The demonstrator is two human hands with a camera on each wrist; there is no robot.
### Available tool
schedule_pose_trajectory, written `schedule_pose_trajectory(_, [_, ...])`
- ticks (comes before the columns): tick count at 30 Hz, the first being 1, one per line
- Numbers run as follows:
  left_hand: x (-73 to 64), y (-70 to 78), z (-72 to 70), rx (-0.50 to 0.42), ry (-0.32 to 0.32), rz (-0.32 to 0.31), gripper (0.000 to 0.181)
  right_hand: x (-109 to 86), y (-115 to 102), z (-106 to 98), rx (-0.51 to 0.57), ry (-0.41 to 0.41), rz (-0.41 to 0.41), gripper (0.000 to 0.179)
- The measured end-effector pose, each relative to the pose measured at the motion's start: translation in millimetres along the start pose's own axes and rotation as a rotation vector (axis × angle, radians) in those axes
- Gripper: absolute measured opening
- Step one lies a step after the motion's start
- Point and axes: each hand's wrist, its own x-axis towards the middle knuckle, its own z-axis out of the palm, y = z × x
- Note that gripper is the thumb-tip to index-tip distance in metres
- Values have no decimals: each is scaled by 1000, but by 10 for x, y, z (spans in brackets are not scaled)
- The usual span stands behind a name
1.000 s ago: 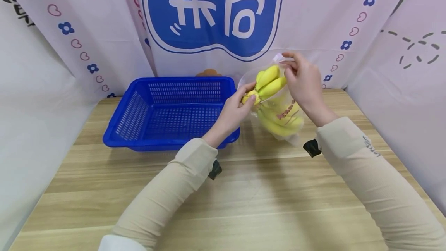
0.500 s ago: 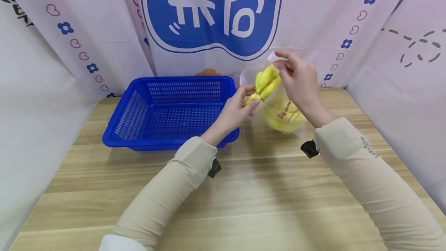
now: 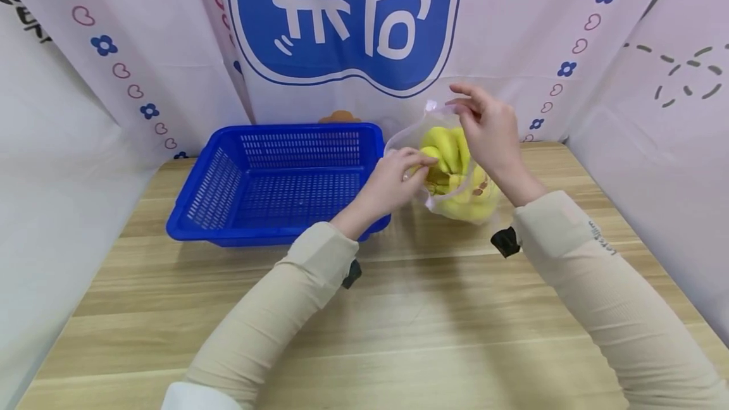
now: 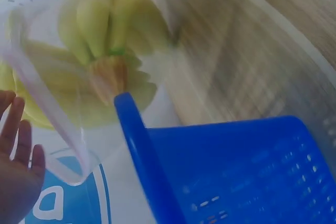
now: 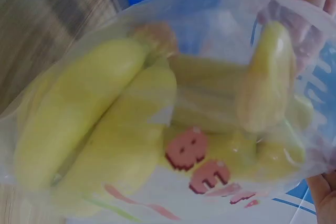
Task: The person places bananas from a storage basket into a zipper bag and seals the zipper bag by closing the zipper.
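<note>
Left of centre in the head frame, a blue basket (image 3: 302,201) stands on the wooden surface (image 3: 398,328), its near right corner partly hidden by the left sleeve's wrist. Just right of that, the left hand (image 3: 397,176) has loosely extended fingers at the mouth of a translucent bag (image 3: 468,207) — whether they touch the bananas (image 3: 450,147) is hard to tell. The bananas sit inside the bag, right of centre, the lower ones hazy through its film. Further right, the right hand (image 3: 492,135) pinches the bag's upper rim — exact contact obscured.
</note>
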Motion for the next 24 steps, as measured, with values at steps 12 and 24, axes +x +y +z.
schedule_pose_trajectory(12, [87, -53, -194, -167, 376, 13, 38, 63, -10, -129, 20, -78, -1, 29])
schedule_pose_trajectory(24, [81, 6, -264, -140, 16, 89, 36, 72, 106, -148, 62, -181, -123, 23])
